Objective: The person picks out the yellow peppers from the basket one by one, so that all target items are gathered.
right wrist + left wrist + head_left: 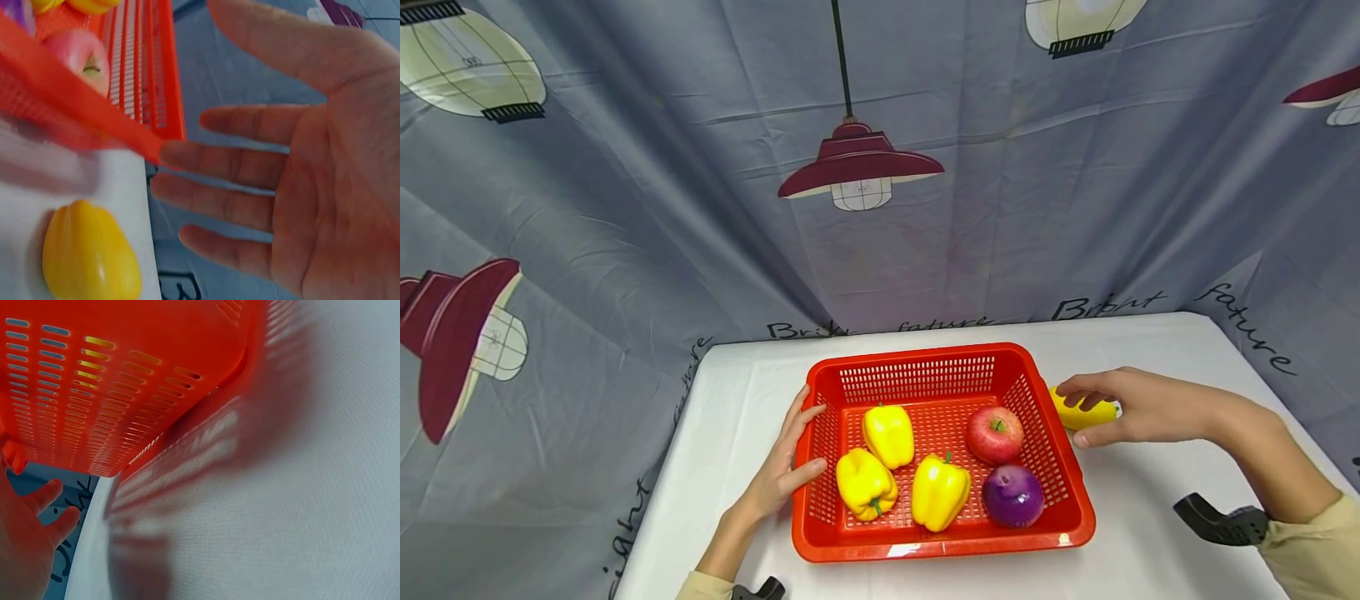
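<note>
A red plastic basket point(917, 546) with slotted walls stands on the white table. Inside are three yellow bell peppers point(888, 435), a red apple point(995, 434) and a purple onion point(1013, 496). Along the basket's left rim rests my left hand point(778, 471), fingers spread and thumb reaching over the edge. To the right of the basket, a fourth yellow pepper point(1092, 413) lies on the table, partly covered in the head view by my right hand point(1123, 408). In the right wrist view the right hand's fingers are extended, its palm bare, apart from the pepper point(90, 253).
The white tabletop point(1150, 350) spreads around the basket. Behind and at both sides hangs a grey-blue curtain point(700, 208) printed with lamps and lettering, close to the table's far edge.
</note>
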A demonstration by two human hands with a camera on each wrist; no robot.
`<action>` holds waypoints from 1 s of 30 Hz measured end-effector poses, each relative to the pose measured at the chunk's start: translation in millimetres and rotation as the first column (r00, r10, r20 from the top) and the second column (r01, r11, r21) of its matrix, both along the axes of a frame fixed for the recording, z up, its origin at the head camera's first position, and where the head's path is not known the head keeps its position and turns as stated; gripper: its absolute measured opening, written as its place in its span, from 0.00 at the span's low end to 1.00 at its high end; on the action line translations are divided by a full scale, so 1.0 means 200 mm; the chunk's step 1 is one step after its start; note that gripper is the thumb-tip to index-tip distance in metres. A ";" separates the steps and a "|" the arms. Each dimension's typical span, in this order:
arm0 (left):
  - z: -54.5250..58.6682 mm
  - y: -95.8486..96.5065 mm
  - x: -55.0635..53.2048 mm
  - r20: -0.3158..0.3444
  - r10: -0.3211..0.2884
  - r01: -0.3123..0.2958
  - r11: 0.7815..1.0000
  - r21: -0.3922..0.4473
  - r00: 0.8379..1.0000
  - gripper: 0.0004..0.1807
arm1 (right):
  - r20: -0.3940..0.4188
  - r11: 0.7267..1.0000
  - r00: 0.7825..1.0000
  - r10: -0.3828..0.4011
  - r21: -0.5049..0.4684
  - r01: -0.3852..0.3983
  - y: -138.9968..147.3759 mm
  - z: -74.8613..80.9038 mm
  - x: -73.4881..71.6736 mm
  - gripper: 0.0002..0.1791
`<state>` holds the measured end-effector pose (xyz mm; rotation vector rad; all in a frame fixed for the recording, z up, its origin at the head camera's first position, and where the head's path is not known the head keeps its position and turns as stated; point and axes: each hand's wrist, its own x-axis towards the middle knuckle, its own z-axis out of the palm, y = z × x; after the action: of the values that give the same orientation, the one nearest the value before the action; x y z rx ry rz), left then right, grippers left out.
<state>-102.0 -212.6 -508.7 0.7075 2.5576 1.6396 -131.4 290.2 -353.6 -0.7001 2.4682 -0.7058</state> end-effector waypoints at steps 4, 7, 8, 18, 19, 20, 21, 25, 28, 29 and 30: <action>0.00 0.00 -0.01 0.000 -0.002 0.002 1.000 0.001 1.000 0.40 | 0.011 0.995 0.997 0.071 -0.075 -0.070 -0.06 0.02 -0.02 0.36; 0.00 0.00 -0.01 -0.009 -0.001 0.001 1.000 0.000 1.000 0.40 | 0.037 0.990 0.995 0.093 -0.112 -0.089 -0.11 0.02 -0.05 0.38; 0.00 0.00 -0.01 -0.011 0.000 0.000 1.000 0.001 1.000 0.40 | 0.040 0.988 0.994 0.100 -0.124 -0.095 -0.12 0.02 -0.05 0.38; -0.01 0.00 -0.01 -0.002 0.004 -0.004 1.000 0.009 1.000 0.40 | 0.028 0.963 0.994 0.107 -0.253 -0.096 -0.27 -0.11 -0.10 0.53; -0.01 0.00 -0.01 -0.002 0.003 -0.003 1.000 0.011 1.000 0.39 | 0.035 0.958 0.993 0.110 -0.272 -0.096 -0.29 -0.13 -0.11 0.54; -0.01 0.00 -0.01 -0.003 0.003 -0.003 1.000 0.014 1.000 0.39 | 0.054 0.952 0.992 0.111 -0.294 -0.090 -0.30 -0.15 -0.12 0.55; -0.01 0.00 0.00 -0.001 0.003 -0.003 1.000 0.017 1.000 0.39 | 0.077 0.947 0.991 0.109 -0.312 -0.080 -0.32 -0.16 -0.13 0.55; -0.01 0.00 0.00 0.000 -0.001 0.001 1.000 0.018 1.000 0.39 | 0.161 0.931 0.981 0.105 -0.363 -0.040 -0.38 -0.21 -0.16 0.56; -0.01 0.00 0.00 0.003 -0.002 0.002 1.000 0.017 1.000 0.39 | 0.154 0.927 0.980 0.130 -0.370 -0.065 -0.43 -0.24 -0.20 0.55; -0.01 0.00 0.00 0.004 -0.002 0.002 1.000 0.018 1.000 0.39 | 0.145 0.926 0.980 0.139 -0.369 -0.077 -0.45 -0.25 -0.21 0.55; -0.01 0.00 0.00 0.006 -0.002 0.002 1.000 0.019 1.000 0.39 | 0.146 0.924 0.978 0.149 -0.372 -0.086 -0.47 -0.26 -0.22 0.55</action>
<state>-101.4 -212.3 -511.1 0.7047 2.5398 1.6656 -175.6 196.4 -405.3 -0.8740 2.1385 -1.1434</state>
